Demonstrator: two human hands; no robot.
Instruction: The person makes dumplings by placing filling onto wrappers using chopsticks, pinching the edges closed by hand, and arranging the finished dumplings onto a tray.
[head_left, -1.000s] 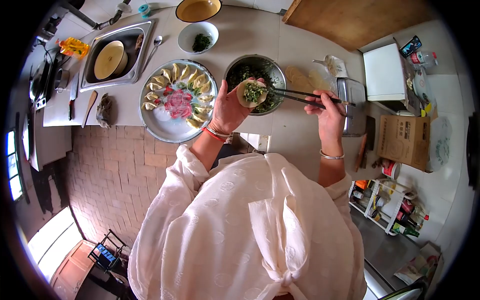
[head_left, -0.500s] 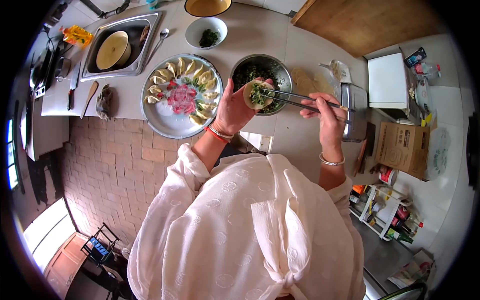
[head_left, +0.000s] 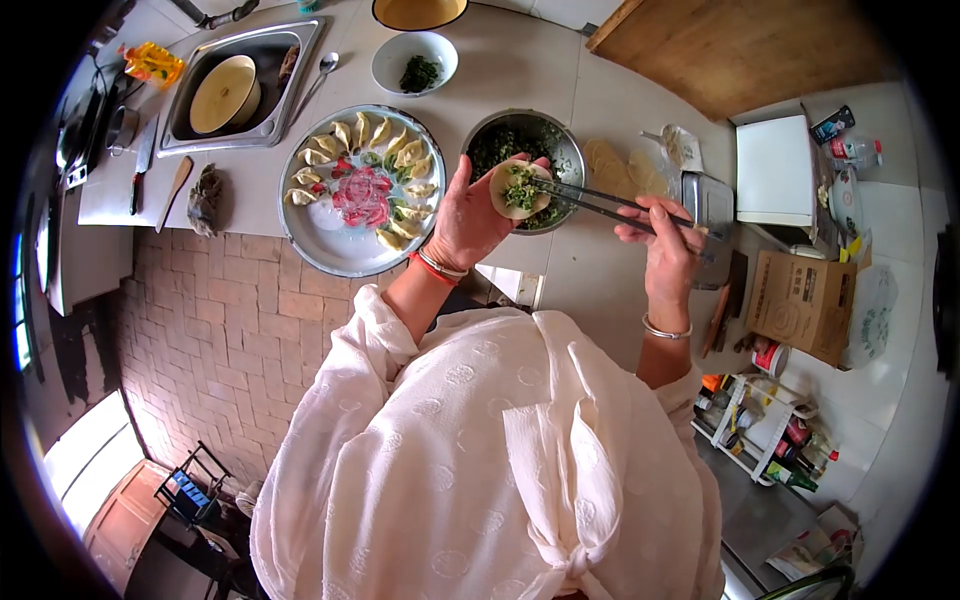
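On the fingers of my left hand (head_left: 472, 220) lies a round dumpling wrapper (head_left: 508, 203) with a heap of chopped green filling (head_left: 522, 187) on it. My right hand (head_left: 664, 250) grips a pair of dark chopsticks (head_left: 605, 200), their tips at the filling. Just beyond the wrapper stands a metal bowl (head_left: 578, 160) of the same green mixture, partly hidden by my left hand. To the left, a round enamel tray (head_left: 325, 240) with a red flower pattern carries several folded dumplings (head_left: 380, 132) around its edge. More flat wrappers (head_left: 608, 168) lie right of the bowl.
Behind the tray sits a white bowl (head_left: 440, 75) with chopped greens. At the left are a sink (head_left: 285, 120) holding a yellowish basin (head_left: 225, 95), a spoon (head_left: 328, 64), a knife (head_left: 147, 145) and a rag (head_left: 204, 203). A metal container (head_left: 710, 200) stands right of the wrappers.
My right hand has shifted slightly to the right and down, and the chopsticks have drawn back a little from the middle of the filling. My left hand holds the wrapper in nearly the same place.
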